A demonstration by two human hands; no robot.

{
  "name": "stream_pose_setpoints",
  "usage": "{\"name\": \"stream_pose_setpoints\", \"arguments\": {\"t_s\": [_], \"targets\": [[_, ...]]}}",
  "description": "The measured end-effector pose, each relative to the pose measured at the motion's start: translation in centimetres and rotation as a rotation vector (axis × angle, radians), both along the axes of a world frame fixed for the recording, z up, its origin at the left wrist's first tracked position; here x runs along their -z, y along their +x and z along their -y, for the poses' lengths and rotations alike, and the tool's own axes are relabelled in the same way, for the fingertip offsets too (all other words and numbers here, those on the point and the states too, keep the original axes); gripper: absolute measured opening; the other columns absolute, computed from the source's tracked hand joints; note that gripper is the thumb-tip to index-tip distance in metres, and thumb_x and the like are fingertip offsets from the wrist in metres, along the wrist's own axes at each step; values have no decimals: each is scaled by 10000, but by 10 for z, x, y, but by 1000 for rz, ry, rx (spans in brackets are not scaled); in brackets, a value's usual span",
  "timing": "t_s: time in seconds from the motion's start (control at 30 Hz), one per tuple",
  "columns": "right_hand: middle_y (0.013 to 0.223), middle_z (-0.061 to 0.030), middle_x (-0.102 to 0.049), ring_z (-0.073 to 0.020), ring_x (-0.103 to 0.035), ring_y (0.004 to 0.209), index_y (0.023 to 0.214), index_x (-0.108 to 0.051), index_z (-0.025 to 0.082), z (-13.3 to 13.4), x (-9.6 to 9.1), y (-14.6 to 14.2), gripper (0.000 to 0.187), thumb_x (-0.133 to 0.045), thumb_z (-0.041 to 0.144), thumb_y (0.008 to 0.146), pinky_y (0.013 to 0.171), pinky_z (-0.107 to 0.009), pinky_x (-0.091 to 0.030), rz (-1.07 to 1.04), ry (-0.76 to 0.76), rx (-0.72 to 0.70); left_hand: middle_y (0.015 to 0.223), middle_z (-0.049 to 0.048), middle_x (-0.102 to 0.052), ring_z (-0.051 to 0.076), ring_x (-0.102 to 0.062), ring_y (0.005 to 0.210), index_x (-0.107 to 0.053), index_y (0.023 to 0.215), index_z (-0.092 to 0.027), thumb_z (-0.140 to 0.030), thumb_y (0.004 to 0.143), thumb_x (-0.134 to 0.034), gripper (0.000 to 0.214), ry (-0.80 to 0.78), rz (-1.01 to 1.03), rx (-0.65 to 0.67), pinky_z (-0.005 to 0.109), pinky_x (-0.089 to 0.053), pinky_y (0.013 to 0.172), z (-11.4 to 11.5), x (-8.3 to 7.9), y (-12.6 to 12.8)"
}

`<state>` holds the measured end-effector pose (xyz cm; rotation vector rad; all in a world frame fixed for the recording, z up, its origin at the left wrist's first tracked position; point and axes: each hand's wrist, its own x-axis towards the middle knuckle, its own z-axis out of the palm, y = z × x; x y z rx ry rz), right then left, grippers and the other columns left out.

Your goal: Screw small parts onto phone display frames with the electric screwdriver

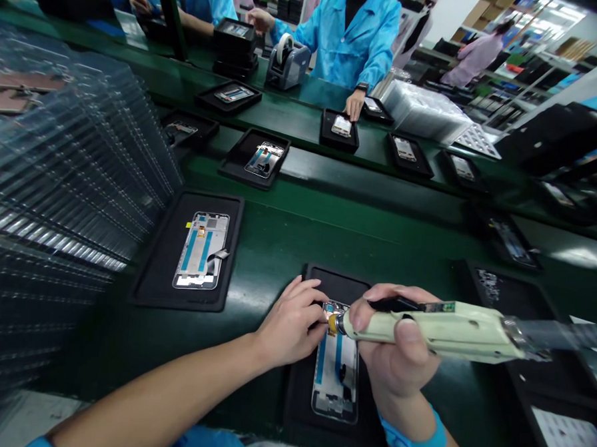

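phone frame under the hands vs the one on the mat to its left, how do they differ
The frame under the hands is partly hidden by the left hand and right hand, while the left frame lies uncovered. The tool's tip sits at the first's top end; nothing touches the second. Only the left frame shows a yellow tag. Both lie on black mats and show blue strips.

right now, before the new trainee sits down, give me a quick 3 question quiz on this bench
1. True or false: the right hand grips a cream electric screwdriver over a phone frame.
2. Which wrist wears the blue strap, left or right?
3. What stands on the far bench near the co-worker?

Key: 1. True. 2. Right. 3. A tape dispenser.
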<state>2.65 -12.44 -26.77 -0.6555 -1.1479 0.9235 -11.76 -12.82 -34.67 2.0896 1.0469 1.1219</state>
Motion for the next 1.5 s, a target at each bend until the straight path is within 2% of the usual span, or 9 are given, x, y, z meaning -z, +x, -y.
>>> {"name": "stream_pose_setpoints", "arguments": {"t_s": [0.3,0.37,0.47,0.53,0.67,1.07,1.37,1.43,1.5], "targets": [[935,-16,-661,-143,-640,521,1097,-625,223,1,2,1,206,-666,276,902,502,-321,-538,16,-8,6,1122,26,-691,263,-527,1328,-657,841,-214,-112,882,-624,115,3,-18,-9,528,-305,1201,1,0,-1],[935,-15,-664,-144,-642,524,1095,-622,227,1,2,1,209,-669,277,898,506,-320,-537,15,-13,6,1148,38,-681,273,-511,1343,-655,900,-219,-138,870,-664,87,-24,-39,-11,539,-306,1203,2,-2,-2],[929,-12,-666,-140,-639,523,1085,-620,226,-2,5,2,208,-672,269,888,515,-315,-534,12,-12,18,1333,125,-590,357,-387,1435,-607,1121,-191,-239,799,-781,369,-111,-136,-22,608,-288,1206,3,-7,-4],[930,-14,-669,-137,-638,523,1084,-620,223,-5,9,3,207,-666,245,883,522,-313,-535,16,-10,33,1453,180,-485,411,-270,1486,-551,1224,-164,-295,785,-797,519,-162,-218,-29,656,-256,1207,3,-10,-5],[943,-9,-668,-125,-634,525,1086,-611,230,-11,18,4,216,-651,210,875,522,-295,-523,42,-33,58,1531,191,-399,423,-181,1515,-518,1256,-168,-304,825,-746,506,-191,-301,-14,675,-233,1209,4,-12,-4],[937,3,-657,-115,-623,526,1084,-564,224,-13,26,5,227,-655,233,876,540,-305,-529,111,-79,112,1546,192,-381,424,-169,1518,-510,1231,-160,-295,831,-734,478,-199,-329,-5,673,-236,1209,3,-12,-2],[921,12,-634,-121,-634,572,1105,-561,234,-11,31,6,222,-638,211,898,551,-292,-531,129,-66,33,1530,196,-386,434,-191,1503,-511,1224,-157,-296,827,-750,483,-157,-329,-15,682,-274,1181,3,-11,-3],[918,14,-631,-119,-630,572,1099,-558,234,-11,33,3,223,-641,208,894,548,-292,-534,130,-70,31,1425,192,-478,425,-325,1429,-554,1142,-149,-314,823,-763,416,-114,-330,-46,630,-356,1139,0,-16,-5],[914,15,-632,-116,-627,568,1096,-555,234,-11,35,0,229,-651,211,889,540,-286,-536,125,-79,32,1181,145,-599,357,-520,1213,-594,982,-159,-340,848,-744,271,-61,-347,-43,519,-473,1003,0,-23,-8]]}}
